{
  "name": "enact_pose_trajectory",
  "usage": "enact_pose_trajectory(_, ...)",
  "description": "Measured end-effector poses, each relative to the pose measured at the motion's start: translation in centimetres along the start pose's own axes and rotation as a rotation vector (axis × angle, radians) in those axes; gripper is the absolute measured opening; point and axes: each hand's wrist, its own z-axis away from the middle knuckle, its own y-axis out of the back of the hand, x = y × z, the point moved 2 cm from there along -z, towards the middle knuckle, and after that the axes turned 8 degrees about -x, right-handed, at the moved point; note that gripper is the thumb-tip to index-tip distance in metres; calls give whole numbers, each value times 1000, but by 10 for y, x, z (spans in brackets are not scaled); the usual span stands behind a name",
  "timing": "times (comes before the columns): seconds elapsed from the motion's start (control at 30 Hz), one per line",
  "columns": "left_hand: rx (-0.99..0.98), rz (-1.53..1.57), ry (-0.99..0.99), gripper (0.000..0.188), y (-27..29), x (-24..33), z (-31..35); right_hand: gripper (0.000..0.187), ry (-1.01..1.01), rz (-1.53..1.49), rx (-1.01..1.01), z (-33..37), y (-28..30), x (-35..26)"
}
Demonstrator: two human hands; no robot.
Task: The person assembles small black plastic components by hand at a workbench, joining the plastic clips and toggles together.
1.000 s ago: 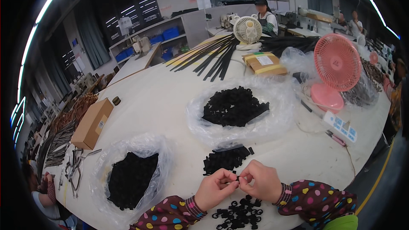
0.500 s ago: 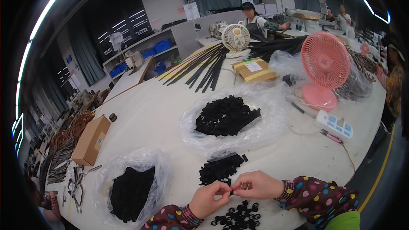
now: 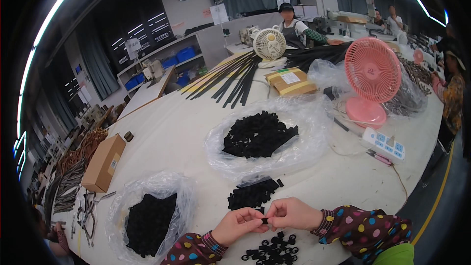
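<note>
Hands meet low over the white table (image 3: 186,132): left hand (image 3: 239,225) and right hand (image 3: 291,213) pinch one small black plastic piece (image 3: 264,221) between their fingertips. Loose black ring parts (image 3: 272,251) lie just below the hands; a black heap (image 3: 252,195) just above. Two clear crinkled plastic bags of black parts: one ahead (image 3: 259,135), one at left (image 3: 147,221). Two fans: pink (image 3: 372,76), white (image 3: 269,44). Two cardboard boxes (image 3: 104,163) (image 3: 290,81).

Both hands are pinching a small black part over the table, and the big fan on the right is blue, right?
Not quite: the fan is pink, as the head view shows. The left hand and right hand do pinch a small black part together.
</note>
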Motion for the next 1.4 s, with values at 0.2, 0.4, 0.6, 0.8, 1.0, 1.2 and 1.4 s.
enact_pose_trajectory(0.2,-177,258,61,12,5,-10,3,12,-28,-127,-166,2,-4,-5)
enact_pose_trajectory(0.4,-45,16,-101,10,-4,-7,3,12,128,-64,-49,2,-9,-2)
enact_pose_trajectory(0.6,323,-484,-303,13,-17,-1,5,20,241,604,360,10,-26,-16)
enact_pose_trajectory(0.8,434,-719,-304,14,-17,0,4,20,233,623,341,4,-20,-9)
enact_pose_trajectory(1.0,247,-254,-152,14,-10,-1,1,18,77,271,194,2,-9,0)
enact_pose_trajectory(1.2,83,-60,-148,15,-11,-3,3,17,-63,-236,51,-1,-7,1)
enact_pose_trajectory(1.4,116,-177,-237,16,-11,-2,4,14,-57,-297,31,0,-8,2)
